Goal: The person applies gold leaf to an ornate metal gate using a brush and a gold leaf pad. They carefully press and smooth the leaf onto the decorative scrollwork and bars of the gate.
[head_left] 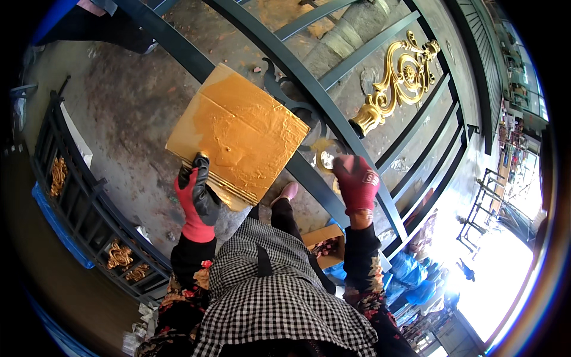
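Note:
My left hand (199, 196), in a red glove with a dark palm, grips the lower left edge of a folded cardboard sheet (238, 137). Thick gold paint covers most of the sheet's top face. My right hand (357, 181), gloved the same way, is closed over the dark metal frame (304, 77); whatever its fingers hold is hidden. Just left of that hand shows a small shiny, gold-smeared patch (326, 158), whose kind I cannot make out. A dark scroll ornament (285, 89) is partly covered by the cardboard. Farther right, a gold scroll ornament (404, 80) sits among the bars.
Another dark railing (89, 196) with gold ornaments (119, 254) curves along the left. An open cardboard box (327, 244) stands by my legs. Blue plastic bags (410, 271) lie at the lower right. At the top left, part of another person (113, 30) shows.

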Demonstrator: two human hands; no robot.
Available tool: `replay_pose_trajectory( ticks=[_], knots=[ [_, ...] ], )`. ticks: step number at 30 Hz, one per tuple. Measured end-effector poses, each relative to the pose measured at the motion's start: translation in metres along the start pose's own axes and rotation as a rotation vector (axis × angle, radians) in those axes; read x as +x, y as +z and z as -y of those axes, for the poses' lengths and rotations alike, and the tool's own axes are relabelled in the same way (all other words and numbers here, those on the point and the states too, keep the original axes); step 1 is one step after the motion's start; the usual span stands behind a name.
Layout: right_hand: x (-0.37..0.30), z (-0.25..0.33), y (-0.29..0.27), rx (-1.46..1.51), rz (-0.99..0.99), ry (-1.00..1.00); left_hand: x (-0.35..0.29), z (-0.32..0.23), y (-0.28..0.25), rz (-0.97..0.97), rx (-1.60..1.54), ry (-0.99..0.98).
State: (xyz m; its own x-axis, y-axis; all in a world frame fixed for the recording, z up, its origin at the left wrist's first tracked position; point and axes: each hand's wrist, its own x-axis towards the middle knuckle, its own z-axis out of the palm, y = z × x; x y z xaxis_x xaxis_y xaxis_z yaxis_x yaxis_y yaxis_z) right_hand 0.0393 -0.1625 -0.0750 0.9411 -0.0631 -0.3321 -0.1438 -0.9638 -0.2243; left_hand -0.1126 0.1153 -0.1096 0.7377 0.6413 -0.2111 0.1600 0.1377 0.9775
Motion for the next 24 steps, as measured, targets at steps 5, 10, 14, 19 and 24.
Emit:
replay_pose_trajectory(
  ticks=[5,10,14,19,24],
  knots=[
    [-0.002,0.009,0.002,-0.034,-0.125,-0.126,0.007,-0.014,0.004,-0.062,0.077,0.069],
    [-0.014,-0.027,-0.015,-0.070,-0.030,-0.022,0.018,-0.020,-0.012,-0.100,0.077,0.088],
    [-0.007,-0.013,-0.013,0.015,-0.123,-0.147,0.018,-0.009,-0.020,-0.107,0.063,0.082],
    [-0.007,-0.022,-0.018,-0.177,-0.013,-0.069,0.012,-0.016,-0.008,-0.164,-0.230,-0.130],
    [-0.019,-0.009,-0.048,0.194,-0.085,-0.076,0.005,0.000,-0.012,-0.066,0.078,0.070]
  ],
)
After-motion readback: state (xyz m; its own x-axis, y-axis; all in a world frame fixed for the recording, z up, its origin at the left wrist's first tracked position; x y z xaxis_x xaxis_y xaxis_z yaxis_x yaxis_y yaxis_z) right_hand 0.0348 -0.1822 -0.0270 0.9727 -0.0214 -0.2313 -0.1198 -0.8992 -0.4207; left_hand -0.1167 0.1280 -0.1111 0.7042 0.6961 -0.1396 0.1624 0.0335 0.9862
